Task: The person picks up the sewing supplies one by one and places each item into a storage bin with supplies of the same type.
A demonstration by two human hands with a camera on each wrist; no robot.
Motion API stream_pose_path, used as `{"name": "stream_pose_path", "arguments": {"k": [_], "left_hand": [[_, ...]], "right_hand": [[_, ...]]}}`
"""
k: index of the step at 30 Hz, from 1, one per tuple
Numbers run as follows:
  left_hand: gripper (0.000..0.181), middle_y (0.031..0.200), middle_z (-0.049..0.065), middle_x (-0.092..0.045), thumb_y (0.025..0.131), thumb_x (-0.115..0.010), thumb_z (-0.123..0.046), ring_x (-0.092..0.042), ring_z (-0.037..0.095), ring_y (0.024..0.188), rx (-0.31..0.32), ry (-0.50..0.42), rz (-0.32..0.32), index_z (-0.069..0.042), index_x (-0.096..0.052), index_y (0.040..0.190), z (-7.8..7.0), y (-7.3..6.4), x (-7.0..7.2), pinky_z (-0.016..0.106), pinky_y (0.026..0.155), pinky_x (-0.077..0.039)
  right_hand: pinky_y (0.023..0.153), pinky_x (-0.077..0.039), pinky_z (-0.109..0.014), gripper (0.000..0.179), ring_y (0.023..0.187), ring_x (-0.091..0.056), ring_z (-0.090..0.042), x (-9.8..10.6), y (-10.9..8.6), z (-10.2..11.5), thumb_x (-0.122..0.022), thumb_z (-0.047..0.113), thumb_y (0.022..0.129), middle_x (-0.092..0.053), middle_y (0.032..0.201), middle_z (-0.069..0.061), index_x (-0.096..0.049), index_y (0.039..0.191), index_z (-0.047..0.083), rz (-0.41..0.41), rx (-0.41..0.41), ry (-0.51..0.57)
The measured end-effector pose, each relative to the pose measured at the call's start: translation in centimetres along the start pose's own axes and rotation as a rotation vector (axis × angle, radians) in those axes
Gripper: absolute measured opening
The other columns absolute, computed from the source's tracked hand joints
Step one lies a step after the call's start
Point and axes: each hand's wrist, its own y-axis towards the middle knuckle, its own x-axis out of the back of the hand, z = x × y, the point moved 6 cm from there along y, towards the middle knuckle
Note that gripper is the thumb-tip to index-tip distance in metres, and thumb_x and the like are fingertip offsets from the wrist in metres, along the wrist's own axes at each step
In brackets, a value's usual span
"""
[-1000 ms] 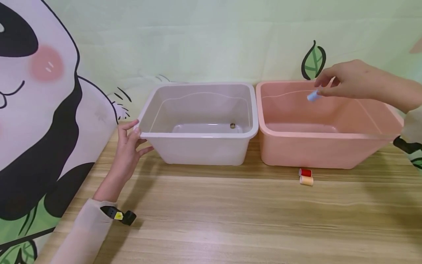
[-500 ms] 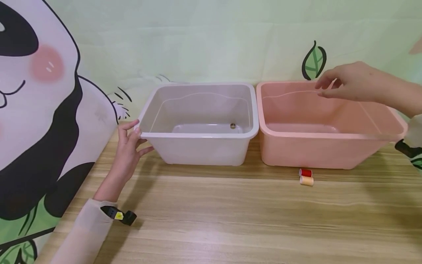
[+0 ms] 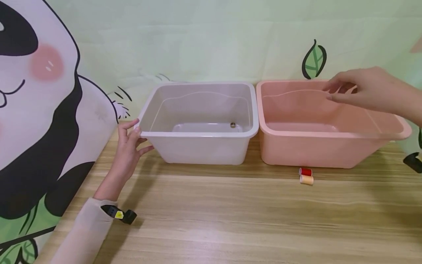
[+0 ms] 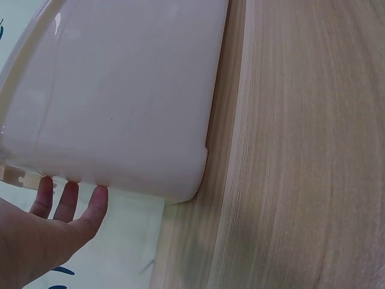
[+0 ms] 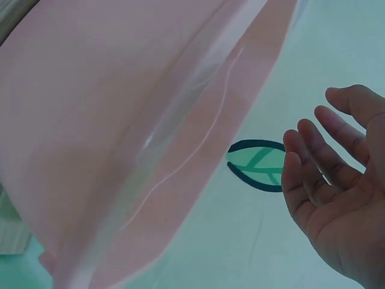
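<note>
White tub just left of the pink tub, its near-left rim gripped by the left hand.
Above the pink tub, the right hand holds nothing, fingers loosely bent; before it on the table, a red spool and yellow spool lie together.

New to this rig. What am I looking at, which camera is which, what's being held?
No robot here: these are a person's bare hands. The head camera looks forward and down over the whole table; a camera on each wrist watches that hand up close.

The left hand holds the light bin at its near left corner. The right hand is over the pink bin, fingers relaxed, holding nothing.

On the table before the pink bin lie a red spool and a peach spool. Inside the light bin is a small brass-coloured item, too small to identify.
</note>
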Motion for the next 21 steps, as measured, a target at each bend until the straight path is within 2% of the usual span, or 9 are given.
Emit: {"name": "stream_pose_path", "arguments": {"k": [2, 5, 10, 16, 21], "left_hand": [[0.042, 0.143, 0.009, -0.047, 0.107, -0.050, -0.037, -0.059, 0.019, 0.110, 0.001, -0.003, -0.001, -0.024, -0.029, 0.141, 0.0, 0.0, 0.0, 0.035, 0.085, -0.060], [0.042, 0.143, 0.009, -0.046, 0.107, -0.050, -0.037, -0.059, 0.019, 0.109, -0.001, -0.005, -0.001, -0.024, -0.029, 0.141, -0.1, 0.1, -0.1, 0.035, 0.085, -0.060], [0.041, 0.142, 0.009, -0.047, 0.107, -0.050, -0.037, -0.059, 0.019, 0.109, 0.000, -0.007, 0.000, -0.024, -0.030, 0.140, -0.1, 0.1, -0.2, 0.035, 0.085, -0.060], [0.041, 0.142, 0.009, -0.047, 0.107, -0.050, -0.037, -0.058, 0.022, 0.111, 0.006, -0.005, -0.001, -0.025, -0.030, 0.140, 0.0, 0.2, -0.1, 0.035, 0.085, -0.060], [0.039, 0.141, 0.008, -0.047, 0.108, -0.049, -0.036, -0.058, 0.022, 0.111, 0.013, -0.008, -0.008, -0.026, -0.030, 0.140, 0.0, 0.1, 0.0, 0.035, 0.086, -0.060]], "right_hand": [[0.075, -0.051, -0.021, 0.032, 0.097, -0.066, -0.025, 0.1, -0.7, 0.1, -0.065, 0.031, 0.101, -0.071, 0.109, -0.004, -0.066, 0.127, 0.013, -0.023, -0.005, 0.006], [0.071, -0.046, -0.011, 0.030, 0.091, -0.065, -0.014, 0.2, -1.7, 0.6, -0.067, 0.031, 0.100, -0.071, 0.108, -0.002, -0.068, 0.125, 0.015, -0.068, 0.002, 0.026], [0.066, -0.043, -0.010, 0.025, 0.081, -0.057, 0.008, 0.3, -3.7, 2.1, -0.071, 0.029, 0.097, -0.071, 0.103, 0.001, -0.071, 0.120, 0.019, -0.157, 0.023, 0.062], [0.067, -0.040, -0.009, 0.019, 0.084, -0.049, 0.018, 0.0, -5.9, 3.7, -0.073, 0.018, 0.095, -0.072, 0.100, 0.002, -0.073, 0.114, 0.019, -0.280, 0.086, 0.069], [0.069, -0.039, -0.005, 0.022, 0.085, -0.049, 0.020, -0.6, -7.3, 4.0, -0.075, 0.013, 0.093, -0.070, 0.098, 0.007, -0.075, 0.112, 0.023, -0.301, 0.084, 0.109]]}}
